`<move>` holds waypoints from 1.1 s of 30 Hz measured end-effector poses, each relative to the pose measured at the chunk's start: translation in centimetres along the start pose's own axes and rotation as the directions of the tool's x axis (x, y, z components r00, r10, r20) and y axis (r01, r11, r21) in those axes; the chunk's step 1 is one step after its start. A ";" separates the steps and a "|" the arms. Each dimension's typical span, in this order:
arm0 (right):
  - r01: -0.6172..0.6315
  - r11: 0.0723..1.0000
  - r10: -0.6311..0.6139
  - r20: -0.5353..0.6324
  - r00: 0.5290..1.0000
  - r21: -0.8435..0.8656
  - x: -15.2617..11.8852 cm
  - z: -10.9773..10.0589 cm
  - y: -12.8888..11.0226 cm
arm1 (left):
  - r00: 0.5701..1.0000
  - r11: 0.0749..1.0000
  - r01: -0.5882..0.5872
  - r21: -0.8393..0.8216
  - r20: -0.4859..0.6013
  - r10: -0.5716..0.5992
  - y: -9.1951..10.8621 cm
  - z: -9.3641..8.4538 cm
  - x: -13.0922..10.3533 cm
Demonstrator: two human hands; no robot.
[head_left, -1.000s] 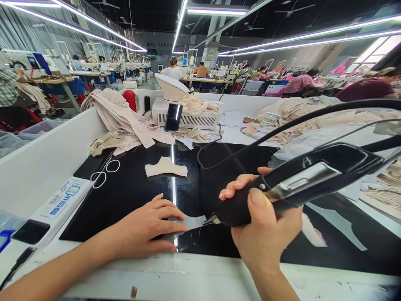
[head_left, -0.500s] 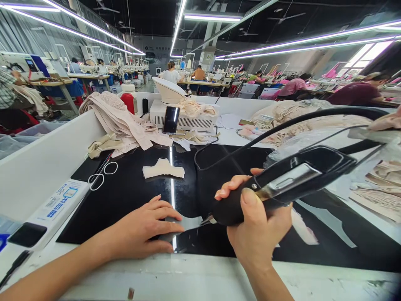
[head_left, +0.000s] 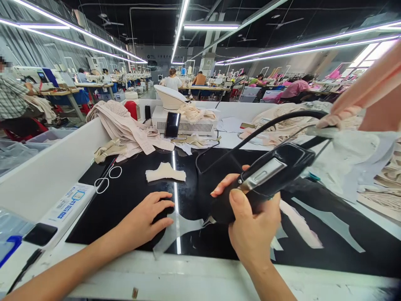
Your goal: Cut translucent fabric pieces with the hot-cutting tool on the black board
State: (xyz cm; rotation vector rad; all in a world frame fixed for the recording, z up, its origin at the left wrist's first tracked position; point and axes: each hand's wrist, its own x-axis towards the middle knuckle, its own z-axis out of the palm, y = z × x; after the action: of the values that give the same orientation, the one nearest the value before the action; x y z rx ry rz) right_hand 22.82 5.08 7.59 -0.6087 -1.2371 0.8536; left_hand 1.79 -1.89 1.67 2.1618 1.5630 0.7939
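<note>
My right hand (head_left: pixel 255 221) is wrapped round a black corded power tool, seemingly electric scissors (head_left: pixel 263 177), with a silver plate on its side. Its small forked metal tip meets the right end of a thin translucent sheet piece (head_left: pixel 184 225) on a glossy black board (head_left: pixel 125 200). My left hand (head_left: pixel 150 217) is open, fingers spread, over the board just left of the sheet. The thumb is close to the sheet's edge; whether it touches I cannot tell. Farther back on the board lies a small cream fabric piece (head_left: pixel 166 172).
White-handled scissors (head_left: pixel 108 179) lie at left near a white box (head_left: pixel 67 205). Beige fabric strips (head_left: pixel 125 125) and a phone (head_left: pixel 172 124) are behind. Pink and translucent cut pieces (head_left: pixel 332 221) lie at right. The tool's cable (head_left: pixel 266 125) arches to a hanging pink cloth (head_left: pixel 360 92).
My left hand has drawn back left and lifted off the translucent sheet, uncovering more of it. The tool has shifted slightly left in my right hand, and the view has turned a little.
</note>
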 end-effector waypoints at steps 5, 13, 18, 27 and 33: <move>0.042 0.969 -0.041 0.011 0.999 -0.243 0.4 -1.0 -0.2 | 0.999 0.999 0.038 0.022 0.006 -0.038 0.3 0.1 0.4; 0.451 0.795 -0.382 0.242 0.892 -0.406 -1.8 -3.5 0.7 | 0.996 0.968 0.065 -0.242 -0.045 -0.078 0.3 0.5 1.0; 0.571 0.728 -0.221 0.659 0.719 -0.378 -2.3 -2.1 3.9 | 0.981 0.897 0.170 -0.408 -0.021 -0.195 0.2 -0.1 2.1; 0.321 0.823 0.087 0.663 0.744 -0.468 1.5 1.0 5.5 | 0.955 0.813 0.252 -0.526 -0.003 -0.297 -1.8 -2.6 5.9; 0.369 0.702 0.102 0.599 0.794 -0.609 4.3 3.8 7.9 | 0.930 0.858 0.249 -0.448 -0.136 -0.341 -3.6 -3.7 9.3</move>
State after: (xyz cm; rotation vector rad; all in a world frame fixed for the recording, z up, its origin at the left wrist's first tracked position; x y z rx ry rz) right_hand 17.78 12.90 4.64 -0.8678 -2.2247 0.3989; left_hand -1.03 7.94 4.67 1.5203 1.5899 1.1619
